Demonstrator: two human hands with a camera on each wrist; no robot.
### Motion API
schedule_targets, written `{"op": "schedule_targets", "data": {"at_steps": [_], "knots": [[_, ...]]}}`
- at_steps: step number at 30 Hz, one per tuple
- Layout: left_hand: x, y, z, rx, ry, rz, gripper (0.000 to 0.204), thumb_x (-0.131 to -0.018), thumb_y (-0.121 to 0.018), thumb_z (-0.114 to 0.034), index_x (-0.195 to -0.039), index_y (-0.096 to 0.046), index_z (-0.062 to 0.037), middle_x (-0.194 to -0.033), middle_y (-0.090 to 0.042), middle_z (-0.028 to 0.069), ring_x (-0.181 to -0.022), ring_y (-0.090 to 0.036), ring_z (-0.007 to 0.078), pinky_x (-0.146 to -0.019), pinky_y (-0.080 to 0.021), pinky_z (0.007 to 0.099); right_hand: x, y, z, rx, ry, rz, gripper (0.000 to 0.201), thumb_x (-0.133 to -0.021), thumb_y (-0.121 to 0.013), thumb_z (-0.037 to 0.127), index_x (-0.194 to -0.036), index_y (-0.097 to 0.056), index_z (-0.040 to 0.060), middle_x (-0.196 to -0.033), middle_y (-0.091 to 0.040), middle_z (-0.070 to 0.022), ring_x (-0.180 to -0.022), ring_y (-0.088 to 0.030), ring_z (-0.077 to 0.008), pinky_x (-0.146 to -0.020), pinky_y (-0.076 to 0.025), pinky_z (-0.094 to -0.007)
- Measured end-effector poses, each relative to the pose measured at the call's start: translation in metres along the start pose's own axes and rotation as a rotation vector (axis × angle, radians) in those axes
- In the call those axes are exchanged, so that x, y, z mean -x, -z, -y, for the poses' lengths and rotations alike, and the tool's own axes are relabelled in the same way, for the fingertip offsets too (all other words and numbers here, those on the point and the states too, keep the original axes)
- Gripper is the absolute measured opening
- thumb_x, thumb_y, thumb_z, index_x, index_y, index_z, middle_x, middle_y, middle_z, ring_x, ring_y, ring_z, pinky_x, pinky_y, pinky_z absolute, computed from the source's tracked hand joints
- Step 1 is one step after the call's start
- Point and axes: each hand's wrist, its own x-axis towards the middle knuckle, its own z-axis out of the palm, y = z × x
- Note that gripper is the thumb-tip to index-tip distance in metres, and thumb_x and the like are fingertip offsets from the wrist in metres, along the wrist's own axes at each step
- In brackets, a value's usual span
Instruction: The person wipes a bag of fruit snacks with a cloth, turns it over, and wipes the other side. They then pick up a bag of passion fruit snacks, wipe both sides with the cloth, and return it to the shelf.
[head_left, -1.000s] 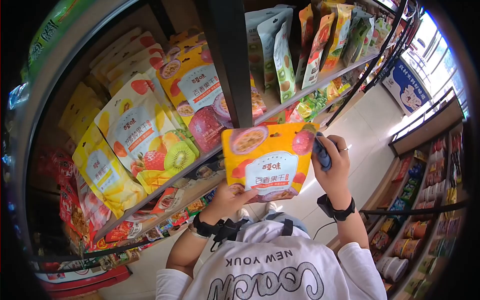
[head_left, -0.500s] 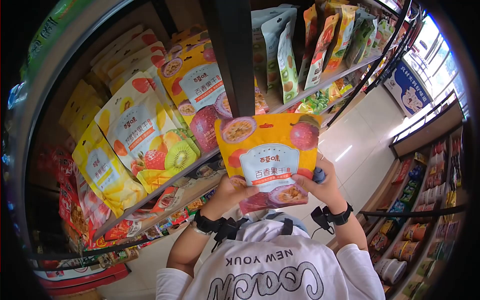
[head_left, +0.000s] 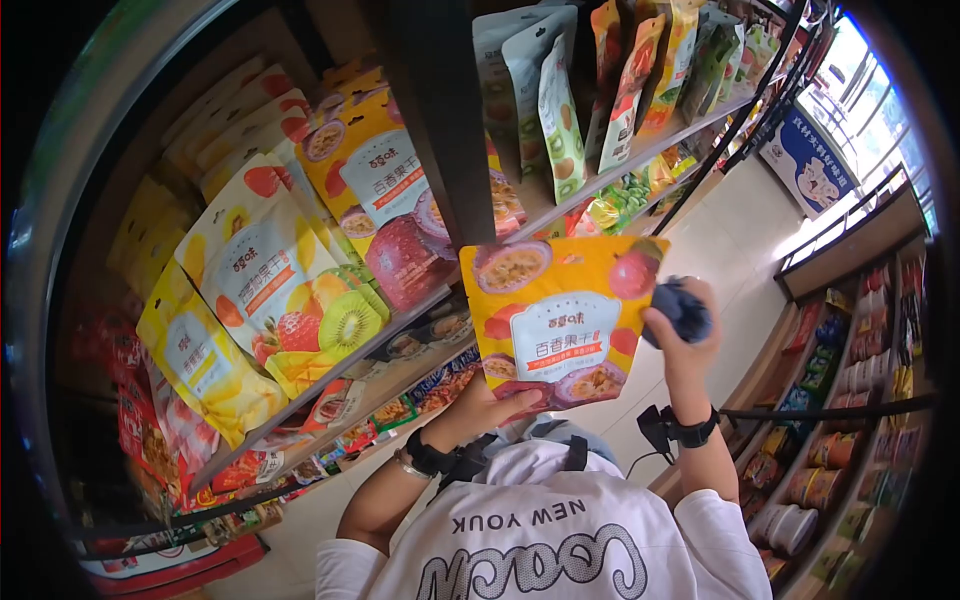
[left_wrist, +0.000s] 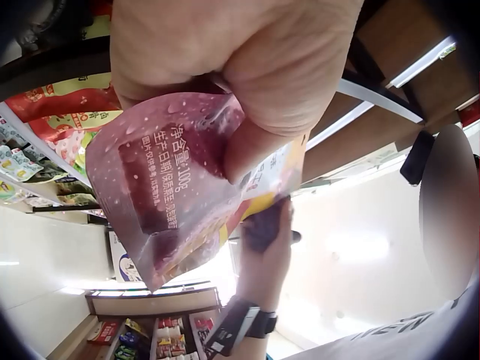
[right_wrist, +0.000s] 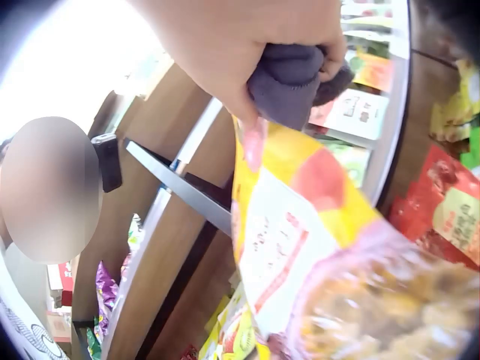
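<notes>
A yellow pouch of dried passion fruit (head_left: pixel 560 318) is held up in front of the person's chest, its printed front facing up. My left hand (head_left: pixel 484 408) grips its lower left corner, thumb on the front; the left wrist view shows that thumb pressing beside the purple bottom fold (left_wrist: pixel 161 180). In my right hand (head_left: pixel 692 352) is a bunched dark blue-grey cloth (head_left: pixel 680 312), at the pouch's upper right edge. The right wrist view shows the cloth (right_wrist: pixel 289 86) gripped in curled fingers, with the thumb tip right at the pouch's edge.
On the shelf at left stand mixed-fruit pouches (head_left: pixel 255 265), a yellow pouch (head_left: pixel 200 350) and more passion fruit pouches (head_left: pixel 375 170). A dark post (head_left: pixel 450 130) rises just beyond the held pouch. Kiwi pouches (head_left: pixel 562 120) stand right of it. Low snack shelves (head_left: pixel 830 450) line the right side.
My right hand has gone from holding the pouch's lower right side, thumb on its front, to its upper right edge with the cloth. The pouch has shifted slightly right and tilted.
</notes>
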Motion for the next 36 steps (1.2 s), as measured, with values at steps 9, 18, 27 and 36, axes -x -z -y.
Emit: {"op": "schedule_targets", "data": {"at_steps": [9, 18, 27, 36], "knots": [[-0.008, -0.003, 0.012, -0.001, 0.042, 0.036, 0.047, -0.086, -0.063, 0.003, -0.13, -0.047, -0.0019, -0.125, -0.057, 0.0072, -0.111, -0.057, 0.0164, -0.096, -0.047, 0.0332, 0.024, 0.031, 0.037, 0.059, 0.449, -0.207, 0.054, -0.076, -0.073, 0.009, -0.12, -0.043, 0.01, -0.127, -0.044, -0.0175, -0.115, -0.049, -0.0268, -0.101, -0.039, -0.0422], [-0.011, -0.017, 0.01, 0.085, 0.068, -0.023, 0.04, -0.088, -0.064, -0.003, -0.126, -0.052, -0.0025, -0.123, -0.058, 0.0052, -0.113, -0.054, 0.0148, -0.097, -0.044, 0.0319, 0.01, 0.017, 0.037, 0.014, 0.467, 0.263, 0.042, -0.064, -0.071, 0.001, -0.104, -0.062, 0.0084, -0.113, -0.058, -0.02, -0.102, -0.059, -0.035, -0.083, -0.05, -0.0409], [-0.003, -0.044, 0.031, 0.256, 0.036, -0.204, 0.038, -0.091, -0.059, -0.006, -0.128, -0.051, -0.0022, -0.125, -0.057, 0.0056, -0.114, -0.054, 0.0154, -0.098, -0.044, 0.032, 0.041, 0.001, -0.007, 0.122, 0.559, 0.741, 0.046, -0.058, -0.072, 0.005, -0.104, -0.063, 0.0084, -0.114, -0.052, -0.0138, -0.099, -0.052, -0.0337, -0.083, -0.048, -0.0445], [-0.003, -0.067, 0.021, 0.158, -0.04, -0.338, 0.033, -0.099, -0.052, -0.022, -0.127, -0.05, -0.0033, -0.123, -0.056, 0.0037, -0.116, -0.05, 0.0139, -0.1, -0.04, 0.0309, 0.015, -0.004, -0.001, 0.131, 0.638, 0.531, 0.044, -0.057, -0.075, 0.01, -0.1, -0.065, 0.0079, -0.102, -0.055, -0.0126, -0.088, -0.054, -0.031, -0.073, -0.046, -0.0413]]}}
